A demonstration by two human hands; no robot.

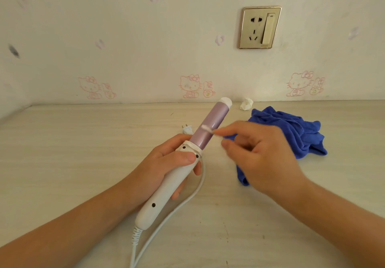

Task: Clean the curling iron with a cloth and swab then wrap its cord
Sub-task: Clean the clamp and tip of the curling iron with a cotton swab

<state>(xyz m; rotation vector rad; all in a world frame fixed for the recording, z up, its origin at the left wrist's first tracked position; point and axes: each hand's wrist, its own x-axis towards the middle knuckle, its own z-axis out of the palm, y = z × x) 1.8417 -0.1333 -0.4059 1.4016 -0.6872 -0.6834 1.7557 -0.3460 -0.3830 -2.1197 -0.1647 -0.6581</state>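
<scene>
left hand [173,163] at frame centre is wrapped round the white handle of the curling iron [193,145], barrel angled to the upper right, cord [187,203] trailing to the bottom edge. swab [208,129] tip sits on the purple barrel, pinched by the blurry right hand [260,153] just right of it. blue cloth [291,130] lies crumpled further right

Left hand [166,163] bare; thumbnail [190,159] short, plain (sits at top of the grip). Right hand [262,157] bare, fingertips blurred at its pinch. Left forearm [83,215] and right forearm [333,209] bare behind the grips.
</scene>
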